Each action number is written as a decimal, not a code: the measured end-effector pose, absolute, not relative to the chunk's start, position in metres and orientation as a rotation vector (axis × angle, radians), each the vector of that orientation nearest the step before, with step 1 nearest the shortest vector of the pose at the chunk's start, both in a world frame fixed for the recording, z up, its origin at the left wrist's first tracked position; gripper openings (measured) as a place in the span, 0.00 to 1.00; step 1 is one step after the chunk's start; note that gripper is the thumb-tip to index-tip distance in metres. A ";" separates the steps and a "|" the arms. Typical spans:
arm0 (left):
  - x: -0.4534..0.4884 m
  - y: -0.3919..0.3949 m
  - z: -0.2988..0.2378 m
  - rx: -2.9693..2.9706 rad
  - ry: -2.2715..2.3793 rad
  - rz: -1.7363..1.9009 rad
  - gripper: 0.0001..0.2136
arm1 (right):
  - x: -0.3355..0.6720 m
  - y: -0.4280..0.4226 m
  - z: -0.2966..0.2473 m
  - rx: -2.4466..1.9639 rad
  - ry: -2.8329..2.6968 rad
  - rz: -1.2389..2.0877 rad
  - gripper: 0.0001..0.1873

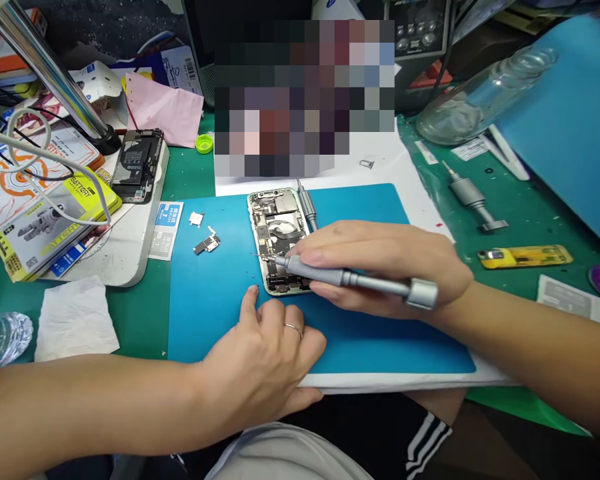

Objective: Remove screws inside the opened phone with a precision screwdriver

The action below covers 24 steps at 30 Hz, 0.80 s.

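On the blue mat [220, 333] lies a phone [283, 233] with its inside bare, its frame pale. My right hand [380, 267] grips a grey precision screwdriver [325, 272], held nearly level across the phone's lower part. Its thin tip ends around the phone's left edge. My left hand [275, 347] rests below the phone, index finger stretched to the mat beside tiny dark specks like screws, the other fingers bent. Nothing shows in that hand. A second screwdriver [307, 205] lies along the phone's right side. Small metal parts [207, 242] lie left of the phone.
At left, another opened phone [137, 163] sits on a white device [150, 233], beside a yellow battery box [55, 223] and cables. To the right are a glass bottle [480, 100], another screwdriver [473, 197] and a yellow cutter [525, 257]. The back centre is blurred out.
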<state>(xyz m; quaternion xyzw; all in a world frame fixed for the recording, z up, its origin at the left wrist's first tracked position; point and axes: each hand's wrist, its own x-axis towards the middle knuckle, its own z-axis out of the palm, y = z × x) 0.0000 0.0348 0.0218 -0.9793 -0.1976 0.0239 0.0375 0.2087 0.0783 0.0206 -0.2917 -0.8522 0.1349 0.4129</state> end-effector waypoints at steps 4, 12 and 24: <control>0.000 0.035 0.020 -2.983 -0.606 0.052 0.28 | 0.206 0.088 0.018 -0.577 -2.207 0.252 0.12; -0.001 0.035 0.020 -2.980 -0.601 0.055 0.27 | 0.203 0.088 0.014 -0.627 -2.236 0.258 0.09; 0.000 0.035 0.021 -2.980 -0.603 0.071 0.27 | 0.205 0.094 0.007 -0.734 -1.979 0.480 0.12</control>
